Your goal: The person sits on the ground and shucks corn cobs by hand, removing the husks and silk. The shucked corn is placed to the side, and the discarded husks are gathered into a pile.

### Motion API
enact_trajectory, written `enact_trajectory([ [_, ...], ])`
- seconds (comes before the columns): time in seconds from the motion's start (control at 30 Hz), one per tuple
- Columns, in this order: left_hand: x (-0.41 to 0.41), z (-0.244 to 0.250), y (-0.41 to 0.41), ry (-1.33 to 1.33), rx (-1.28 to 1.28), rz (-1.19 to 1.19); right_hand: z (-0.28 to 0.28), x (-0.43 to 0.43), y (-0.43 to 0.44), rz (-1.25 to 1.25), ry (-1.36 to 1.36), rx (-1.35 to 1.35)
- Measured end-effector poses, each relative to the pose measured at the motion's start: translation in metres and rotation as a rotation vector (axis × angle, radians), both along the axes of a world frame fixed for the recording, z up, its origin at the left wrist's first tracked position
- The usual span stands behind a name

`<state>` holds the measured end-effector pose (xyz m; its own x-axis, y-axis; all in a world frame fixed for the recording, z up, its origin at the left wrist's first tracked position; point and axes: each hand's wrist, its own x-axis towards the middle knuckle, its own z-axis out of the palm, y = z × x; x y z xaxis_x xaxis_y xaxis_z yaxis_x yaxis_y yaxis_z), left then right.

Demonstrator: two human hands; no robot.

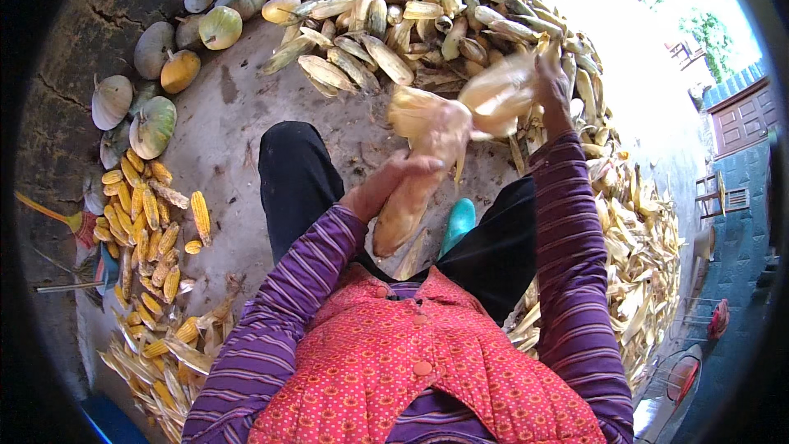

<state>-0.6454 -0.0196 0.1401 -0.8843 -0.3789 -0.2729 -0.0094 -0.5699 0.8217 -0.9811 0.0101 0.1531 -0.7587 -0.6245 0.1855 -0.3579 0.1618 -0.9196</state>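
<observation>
My left hand is closed around an ear of corn in its dry husk, held between my knees with its lower end towards me. Loosened husk spreads from the ear's far end, blurred by motion. Up and to the right, my right hand grips a pulled-back piece of the husk, which still seems joined to the ear near the stem end. Beyond both hands lies a heap of unhusked corn ears.
Husked yellow cobs lie at the left, near a broom. Several pumpkins line the wall at the upper left. A large pile of loose husks runs down the right side. A wooden chair stands farther right.
</observation>
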Motion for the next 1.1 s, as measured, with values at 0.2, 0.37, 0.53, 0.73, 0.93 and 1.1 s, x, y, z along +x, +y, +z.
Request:
enact_trajectory([
  [0.2,-0.001,-0.040,-0.034,-0.105,0.069,0.326,0.022,0.111,0.046,0.231,-0.032,0.092],
  [0.37,-0.031,-0.065,-0.034,-0.177,-0.192,0.632,-0.033,0.218,0.065,0.509,-0.080,0.389],
  [0.53,-0.025,-0.070,-0.025,-0.252,-0.254,0.651,-0.036,0.221,0.064,0.533,-0.032,0.472],
  [0.73,-0.026,-0.091,-0.031,-0.039,0.127,0.643,-0.034,0.222,0.065,0.565,-0.239,0.515],
  [0.93,-0.027,-0.090,-0.020,0.035,0.248,0.627,-0.046,0.225,0.072,0.524,-0.393,0.506],
  [1.1,-0.020,-0.093,-0.019,0.069,0.308,0.567,-0.040,0.222,0.074,0.523,-0.446,0.482],
])
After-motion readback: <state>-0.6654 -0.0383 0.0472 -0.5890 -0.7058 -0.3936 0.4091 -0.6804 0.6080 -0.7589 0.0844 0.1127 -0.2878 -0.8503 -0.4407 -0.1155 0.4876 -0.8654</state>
